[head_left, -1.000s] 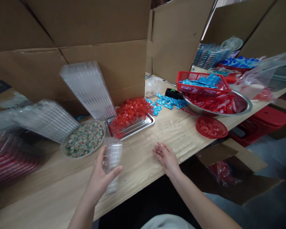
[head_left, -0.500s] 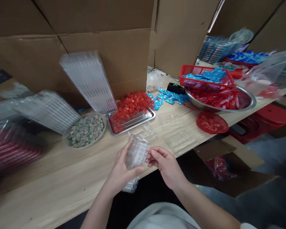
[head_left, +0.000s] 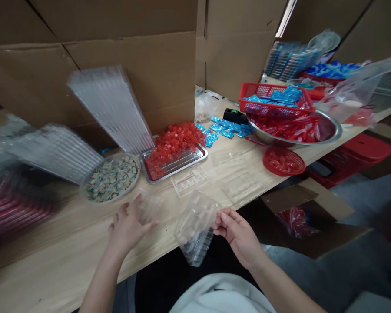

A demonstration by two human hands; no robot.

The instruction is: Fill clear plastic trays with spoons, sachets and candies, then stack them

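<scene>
Currently, item one: a clear plastic blister tray (head_left: 195, 228), tilted and off the tabletop (head_left: 61, 243), lower center of the frame, gripped along its right edge by the right hand (head_left: 239, 237), whose fingers are curled and closed on the plastic. Item two: the left hand (head_left: 129, 229), lower left of center, open with fingers spread, holding nothing that can be confirmed. Just beyond its fingertips lies a blurred clear plastic piece (head_left: 149, 207); whether they touch cannot be told. Nearby, two flat clear trays (head_left: 190, 181) (head_left: 241, 188) lie on the tabletop, center, just past the held tray. Upper left of these, a steel tray (head_left: 182, 164) carries red-wrapped candies (head_left: 172, 145), and a round plate (head_left: 135, 178) carries green-and-tan wrapped candies (head_left: 112, 179). Stacked clear trays (head_left: 111, 108) lean against a cardboard partition (head_left: 117, 61), upper left. Further right sit blue sachets (head_left: 217, 129), a red plastic basket (head_left: 263, 90), a steel bowl (head_left: 335, 132) of red packets and a small round red basket (head_left: 299, 167). Open room: the bare tabletop along the near edge, lower left, and the strip between the left hand and the plate. The held tray's lower corner overhangs the near edge.
</scene>
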